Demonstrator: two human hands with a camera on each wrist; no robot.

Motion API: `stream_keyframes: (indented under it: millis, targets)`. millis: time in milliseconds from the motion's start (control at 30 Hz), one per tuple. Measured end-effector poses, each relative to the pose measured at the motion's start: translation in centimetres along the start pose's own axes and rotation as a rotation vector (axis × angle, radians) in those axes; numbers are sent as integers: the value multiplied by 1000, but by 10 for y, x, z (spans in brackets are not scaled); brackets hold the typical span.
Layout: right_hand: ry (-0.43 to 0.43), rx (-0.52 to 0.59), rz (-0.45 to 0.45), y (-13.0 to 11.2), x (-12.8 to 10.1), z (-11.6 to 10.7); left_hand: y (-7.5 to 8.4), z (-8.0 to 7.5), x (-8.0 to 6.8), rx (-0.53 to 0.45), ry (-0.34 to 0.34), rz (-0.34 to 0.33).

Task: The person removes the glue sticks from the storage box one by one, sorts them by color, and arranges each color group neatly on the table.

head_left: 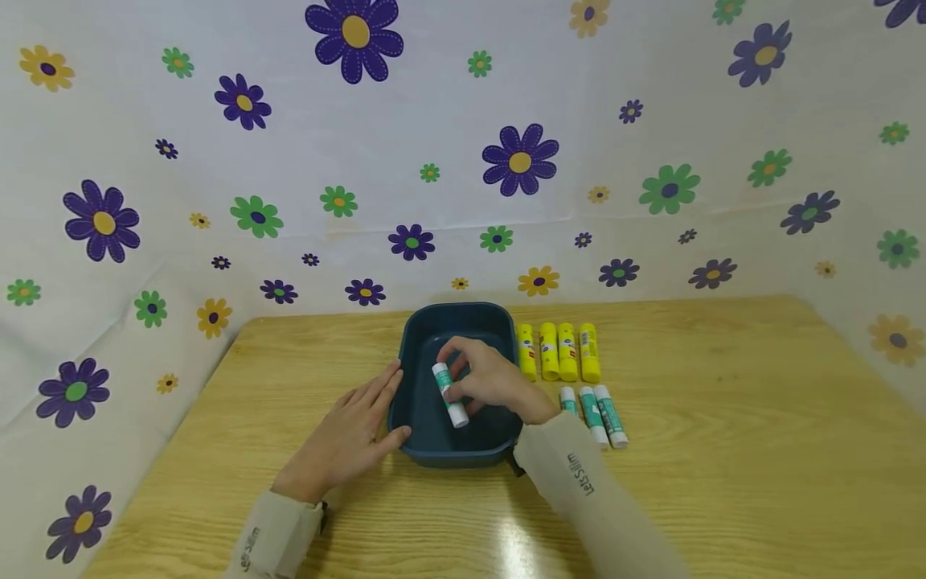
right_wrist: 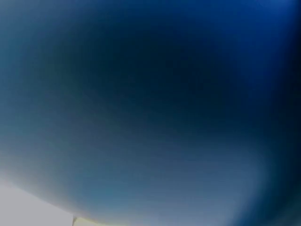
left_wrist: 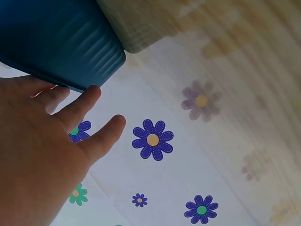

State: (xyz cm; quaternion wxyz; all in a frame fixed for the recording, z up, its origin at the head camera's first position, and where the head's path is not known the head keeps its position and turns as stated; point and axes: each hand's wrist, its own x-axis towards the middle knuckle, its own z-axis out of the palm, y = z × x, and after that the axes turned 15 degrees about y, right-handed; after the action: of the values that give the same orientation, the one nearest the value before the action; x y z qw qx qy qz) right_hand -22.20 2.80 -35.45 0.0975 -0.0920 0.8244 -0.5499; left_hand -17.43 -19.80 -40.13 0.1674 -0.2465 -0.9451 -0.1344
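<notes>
A dark blue rectangular bin point(head_left: 456, 460) sits on the wooden table. Over its inside, my right hand point(head_left: 492, 378) pinches a white and green glue stick point(head_left: 450, 396) between thumb and fingers, the stick tilted. My left hand point(head_left: 346, 438) lies against the bin's left side, fingers straight and spread, fingertips at the rim. In the left wrist view the same left hand point(left_wrist: 51, 127) touches the bin's wall point(left_wrist: 89, 56). Dark blue blur fills the right wrist view, and no hand shows there.
Right of the bin lies a row of several yellow glue sticks point(head_left: 568, 352). Nearer me are three white and green glue sticks point(head_left: 593, 416), one partly hidden by the right arm. A white flower-printed cloth point(head_left: 434, 201) hangs behind and beside the table point(head_left: 723, 426).
</notes>
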Motion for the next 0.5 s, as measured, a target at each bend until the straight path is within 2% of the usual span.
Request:
stream_keyframes:
  millis: [500]
  targets:
    - [47,48,-2,0,-7,-26,1,1,-1,6,10,7]
